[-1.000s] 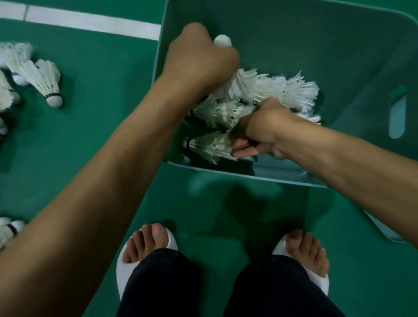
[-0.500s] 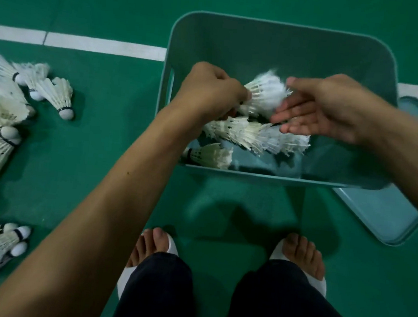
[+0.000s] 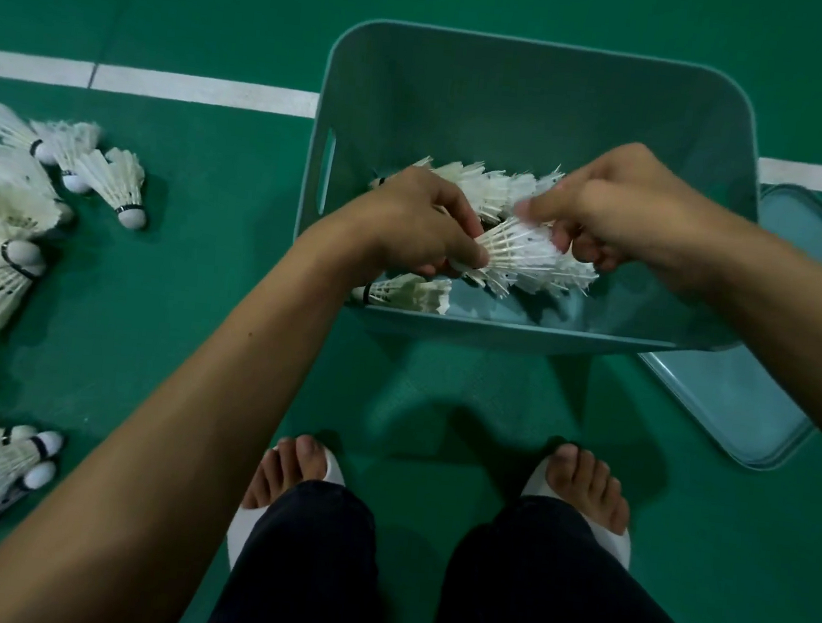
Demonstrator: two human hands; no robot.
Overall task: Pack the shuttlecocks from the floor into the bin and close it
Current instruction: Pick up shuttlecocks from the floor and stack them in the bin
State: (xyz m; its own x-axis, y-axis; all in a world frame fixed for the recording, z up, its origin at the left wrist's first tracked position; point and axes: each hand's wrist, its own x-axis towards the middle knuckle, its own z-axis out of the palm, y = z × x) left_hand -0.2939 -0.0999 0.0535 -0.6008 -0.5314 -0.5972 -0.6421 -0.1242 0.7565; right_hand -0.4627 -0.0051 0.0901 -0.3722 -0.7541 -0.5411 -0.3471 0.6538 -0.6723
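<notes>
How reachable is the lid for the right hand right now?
Probably yes, once it lets go: the right hand grips a shuttlecock over the bin, and the lid lies bare on the floor just right of it.

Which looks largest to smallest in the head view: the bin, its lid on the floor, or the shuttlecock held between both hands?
1. bin, largest.
2. lid, smaller as seen, though the bin and the right arm hide part of it.
3. shuttlecock, smallest.

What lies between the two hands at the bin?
In the head view, a shuttlecock: the left hand pinches its cork end, and the right hand grips its feathers, within the bin's opening.
</notes>
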